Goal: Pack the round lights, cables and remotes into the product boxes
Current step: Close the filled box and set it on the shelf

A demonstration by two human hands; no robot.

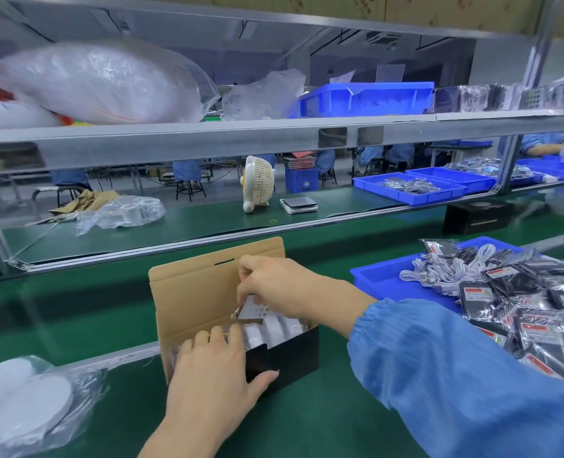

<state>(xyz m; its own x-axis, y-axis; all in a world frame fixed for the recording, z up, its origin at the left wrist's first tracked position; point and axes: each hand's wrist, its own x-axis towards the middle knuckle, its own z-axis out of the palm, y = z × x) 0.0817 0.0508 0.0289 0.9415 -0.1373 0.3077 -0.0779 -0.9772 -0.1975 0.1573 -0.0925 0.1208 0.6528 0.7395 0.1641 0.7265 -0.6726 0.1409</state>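
While the left hand [214, 375] grips the box [237, 328] at its near rim, fingers curled over the edge into the opening and thumb pressed on the black front wall, the right hand [274, 285] reaches in from above and pinches a remote [252, 310] in its fingertips. This remote is a small pale card with rows of tiny coloured buttons, tilted, its lower edge just over the contents. Standing on the green belt [76, 309], the box is black outside and plain brown cardboard inside, its lid flap upright behind with a narrow slot near the top edge. White round lights [275, 327] stand on edge in a row inside it, wrapped in clear film. A thin yellow band crosses the left fingers; what it belongs to I cannot tell.

At the right, a blue tray [383, 279] holds coiled white cables [439, 266] and many remotes sealed in glossy bags [512, 309] with red-and-white labels. At the lower left lie more lights in a bag [26, 401], flat white discs. A blue sleeve [455, 365] covers the right forearm.

Beyond the belt, on a further green bench, stand a small cream fan [257, 183], a scale [299, 204] and more blue trays [419, 186]. A black box [475, 216] sits farther along the belt.
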